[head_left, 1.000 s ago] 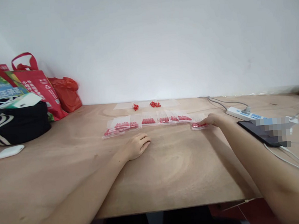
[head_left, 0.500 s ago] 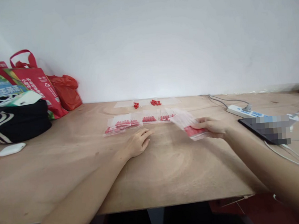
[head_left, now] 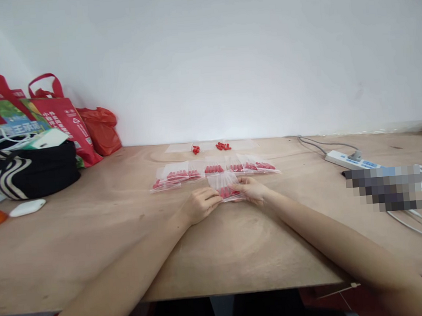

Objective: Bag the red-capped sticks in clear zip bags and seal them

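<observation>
Between my two hands is a small clear zip bag with several red pieces inside. My right hand grips the bag's right side, thumb in front. At the lower left corner, my left hand pinches the bag's edge. Just beyond lies a row of similar zip bags with red pieces, some overlapping. Farther back, two small piles of loose red pieces rest on or beside flat clear bags; the pieces are too small to name.
On the right are a white power strip, cables and a blurred-out dark phone-like device. At left stand a black bag, red shopping bags and a white rounded case. A wall closes off the back of the table.
My right hand has moved left, bringing a filled bag in front of me. My left hand has closed on its corner. Another filled bag now shows at the row's right end.
</observation>
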Available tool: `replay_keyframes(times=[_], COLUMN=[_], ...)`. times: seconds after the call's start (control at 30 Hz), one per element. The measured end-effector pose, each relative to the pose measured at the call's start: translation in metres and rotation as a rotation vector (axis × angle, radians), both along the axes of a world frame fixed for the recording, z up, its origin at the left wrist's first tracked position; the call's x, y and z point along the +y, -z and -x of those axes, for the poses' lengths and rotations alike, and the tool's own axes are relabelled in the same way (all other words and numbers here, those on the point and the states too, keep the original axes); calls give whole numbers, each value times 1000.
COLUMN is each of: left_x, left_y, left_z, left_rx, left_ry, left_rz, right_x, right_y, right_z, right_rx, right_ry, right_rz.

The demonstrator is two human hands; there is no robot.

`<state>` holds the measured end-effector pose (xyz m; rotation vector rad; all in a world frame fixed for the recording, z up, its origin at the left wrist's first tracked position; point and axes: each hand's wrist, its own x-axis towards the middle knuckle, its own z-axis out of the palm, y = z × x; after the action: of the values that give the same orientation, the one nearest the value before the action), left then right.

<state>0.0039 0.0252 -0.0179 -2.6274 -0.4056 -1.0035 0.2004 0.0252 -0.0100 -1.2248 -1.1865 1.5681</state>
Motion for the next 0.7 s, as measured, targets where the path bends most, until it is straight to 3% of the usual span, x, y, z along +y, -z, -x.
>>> replay_keyframes(times=[0.1, 0.27, 0.43, 0.57, 0.7], left_x=[1, 3, 2, 0, 2], left_y=[0, 1, 0, -2, -1], left_z=[1, 2, 1, 1, -1], left_rx=[-13, -46, -72, -70, -74], left_ry=[-8, -13, -22, -34, -51], left_rz=[-14, -25, -20, -13, -5], right_x=[-8, -26, -24, -19, -19], right_y=[9, 23, 32, 31, 26], right_z=[-15, -36, -36, -37, -37], right_rx=[-101, -310, -704, -950, -1114], right_ry=[38, -92, 9, 64, 107], right_rz=[-208, -692, -1217, -1471, -1608])
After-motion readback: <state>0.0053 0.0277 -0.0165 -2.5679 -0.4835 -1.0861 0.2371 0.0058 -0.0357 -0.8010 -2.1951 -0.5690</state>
